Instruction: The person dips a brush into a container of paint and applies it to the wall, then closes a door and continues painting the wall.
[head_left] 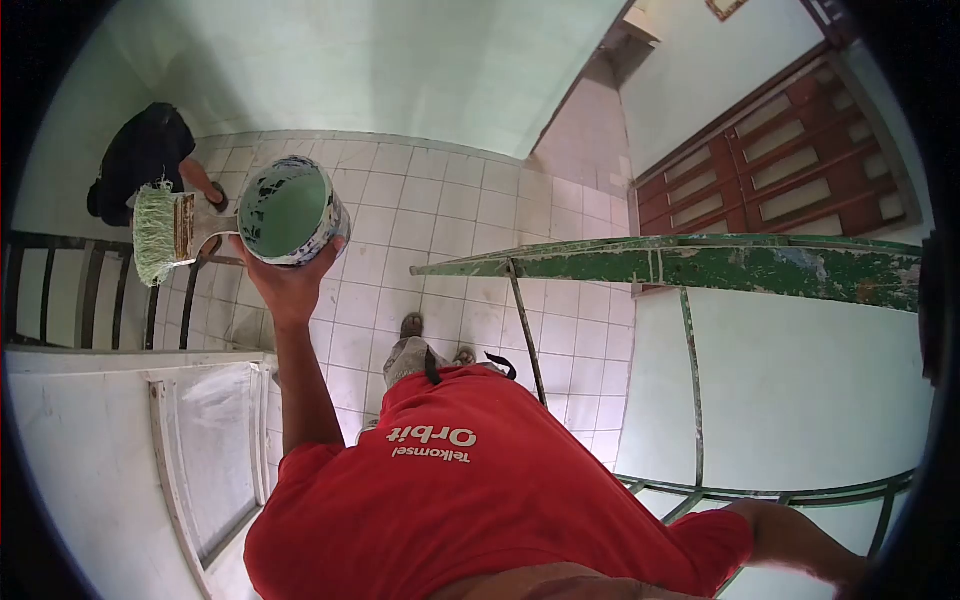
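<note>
My left hand (292, 285) is wrapped round a paint can (338, 225) and holds it up at arm's length on the left. Pale green paint (285, 215) lies inside, and the rim is smeared with dark and light drips. A wide paintbrush (205, 222) is held in the same hand, its handle against the can and its paint-clotted bristles pointing left. Part of the handle is hidden. On the right, my right arm (805, 540) reaches out to the lower right edge, where its hand is out of view.
A worn green metal frame (720, 265) juts across the right side, with thin bars below it. Another person (150, 165) in black is at the far left, near a dark railing (90, 290). Ahead stands a pale green wall (430, 75); below lies white tile floor (385, 270).
</note>
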